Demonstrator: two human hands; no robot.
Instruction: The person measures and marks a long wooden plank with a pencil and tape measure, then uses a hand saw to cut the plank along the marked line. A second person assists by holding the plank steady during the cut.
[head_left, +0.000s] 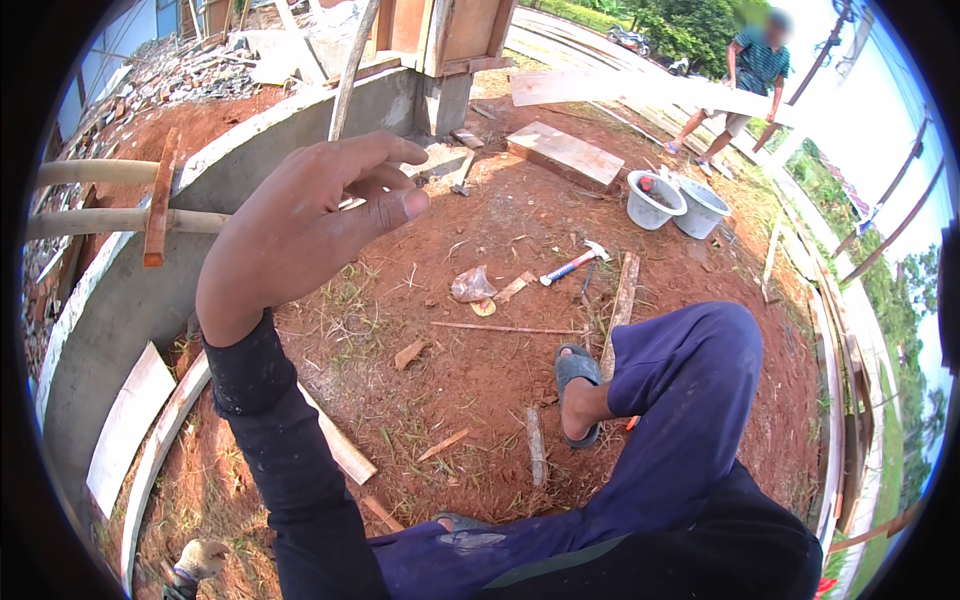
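Observation:
My left hand (305, 210), in a black sleeve, is raised in front of me beside the low concrete wall (120, 280). Its thumb and forefinger are apart, the other fingers are partly bent, and I see nothing held. My right hand is out of view. On the red soil beyond my sandalled foot (577, 395) lies a hammer (573, 263) with a blue, white and red handle. Nearby are a crumpled clear plastic bag (472, 284) and a narrow wood strip (621, 305).
Two grey buckets (655, 200) stand at the far right near a wooden board (566, 155). Behind them, a person (758, 70) holds a long pale plank (640, 90). Bamboo poles (100, 222) jut over the wall at left. Loose boards (130, 428) lie along its near side.

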